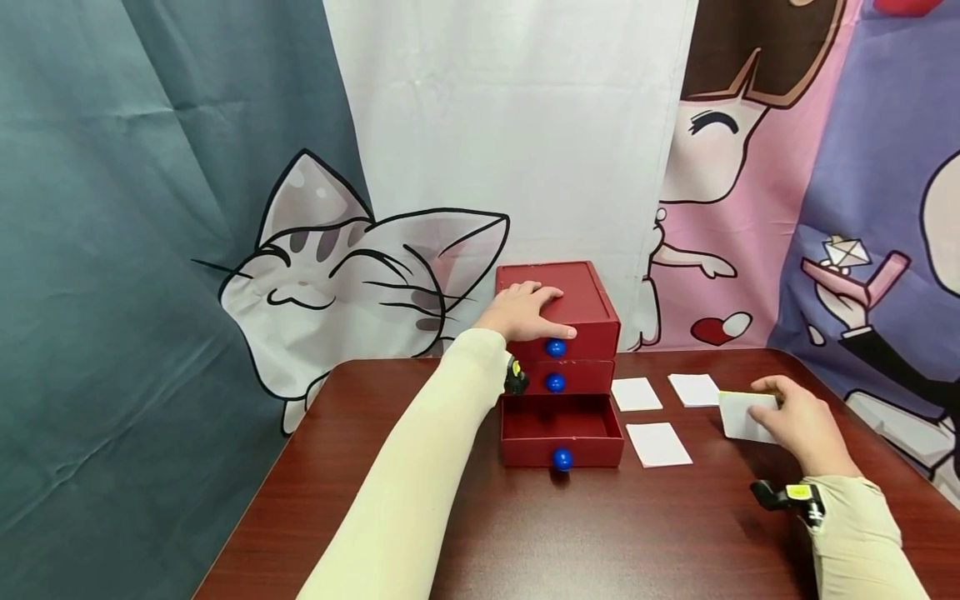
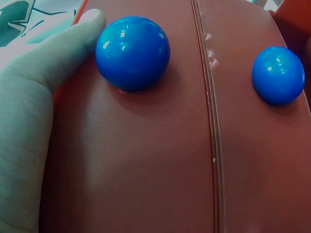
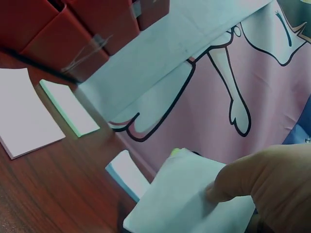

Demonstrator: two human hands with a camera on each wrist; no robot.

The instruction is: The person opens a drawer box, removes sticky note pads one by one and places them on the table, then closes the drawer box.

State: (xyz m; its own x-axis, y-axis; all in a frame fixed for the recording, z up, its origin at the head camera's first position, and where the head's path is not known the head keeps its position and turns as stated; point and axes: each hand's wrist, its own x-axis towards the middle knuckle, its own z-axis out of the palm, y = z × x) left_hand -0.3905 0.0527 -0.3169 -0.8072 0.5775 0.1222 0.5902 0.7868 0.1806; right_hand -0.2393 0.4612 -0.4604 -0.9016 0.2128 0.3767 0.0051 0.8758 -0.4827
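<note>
My left hand [image 1: 525, 312] rests on top of a small red drawer cabinet [image 1: 573, 292], fingers spread and thumb lying along its front edge. The thumb is close above the top blue knob [image 2: 132, 53]. The cabinet's bottom drawer [image 1: 558, 417] is pulled out, and its inside is bare; the two drawers above it are shut. Over the right side of the table, my right hand [image 1: 806, 425] pinches a white note pad [image 3: 187, 196] with a yellowish edge, thumb on its face. The fingers behind the pad are mostly hidden.
Three more white note pads lie on the brown table [image 1: 675, 533] right of the cabinet: a near one [image 1: 660, 444], a green-edged one [image 3: 70, 108] and a blue-edged one [image 3: 129, 174]. A printed cartoon curtain [image 1: 525, 125] hangs right behind the table.
</note>
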